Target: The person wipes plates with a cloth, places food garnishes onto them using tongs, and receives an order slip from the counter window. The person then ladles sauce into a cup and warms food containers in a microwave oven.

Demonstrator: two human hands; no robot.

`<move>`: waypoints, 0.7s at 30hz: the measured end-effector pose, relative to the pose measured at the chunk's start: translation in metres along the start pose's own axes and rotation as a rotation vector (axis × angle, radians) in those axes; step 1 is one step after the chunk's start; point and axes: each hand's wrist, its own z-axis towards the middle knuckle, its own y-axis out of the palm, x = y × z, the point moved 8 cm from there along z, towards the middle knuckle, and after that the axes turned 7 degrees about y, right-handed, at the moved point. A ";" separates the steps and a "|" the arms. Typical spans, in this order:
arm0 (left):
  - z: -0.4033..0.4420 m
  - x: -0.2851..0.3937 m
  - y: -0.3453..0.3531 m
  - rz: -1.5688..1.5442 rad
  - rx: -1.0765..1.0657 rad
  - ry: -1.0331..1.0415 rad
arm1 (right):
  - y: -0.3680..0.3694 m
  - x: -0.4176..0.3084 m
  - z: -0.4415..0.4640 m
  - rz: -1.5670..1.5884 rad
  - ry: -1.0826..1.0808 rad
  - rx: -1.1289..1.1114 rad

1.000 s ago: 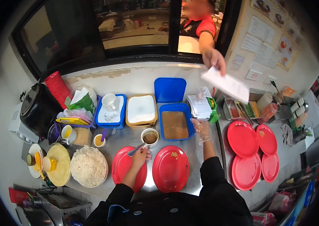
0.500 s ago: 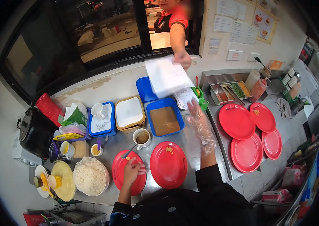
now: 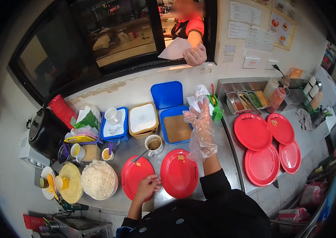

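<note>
My right hand (image 3: 202, 135), in a clear plastic glove, is raised with fingers apart, in front of some white paper slips (image 3: 202, 92) and over the right edge of a blue tub of brown contents (image 3: 177, 129). I see nothing held in it. My bare left hand (image 3: 148, 187) hovers at the right edge of a red oval plate (image 3: 130, 186), fingers loosely bent and holding nothing visible. A second red plate (image 3: 179, 178) with a small yellowish heap lies to its right. Behind them stands a white mug (image 3: 155, 144); a grey utensil (image 3: 139, 157) reaches from it over the left plate.
A co-worker's hand (image 3: 195, 54) holds white paper (image 3: 175, 50) at the window. Left are a bowl of rice (image 3: 98, 180), a black cooker (image 3: 47, 133) and tubs with white lids (image 3: 143, 118). More red plates (image 3: 253, 131) and topping trays (image 3: 251, 101) stand right.
The co-worker's hand and paper have drawn back from above the slips to the window. My right hand has turned more upright; my left hand has shifted toward the plate's right edge. The view has shifted slightly.
</note>
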 end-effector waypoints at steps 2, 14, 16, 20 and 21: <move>-0.002 -0.002 0.003 -0.010 -0.001 0.002 | 0.010 -0.016 -0.006 -0.057 -0.019 0.028; -0.019 0.018 0.011 0.156 -0.168 0.127 | 0.045 -0.023 0.019 0.068 -0.152 0.202; -0.022 0.018 0.008 0.150 -0.186 0.126 | 0.036 -0.014 0.022 0.078 -0.141 0.269; -0.026 0.017 -0.001 0.122 -0.210 0.156 | 0.009 0.025 0.026 0.330 -0.136 0.404; -0.028 0.017 -0.001 0.132 -0.229 0.157 | -0.005 0.044 0.041 0.409 -0.175 0.316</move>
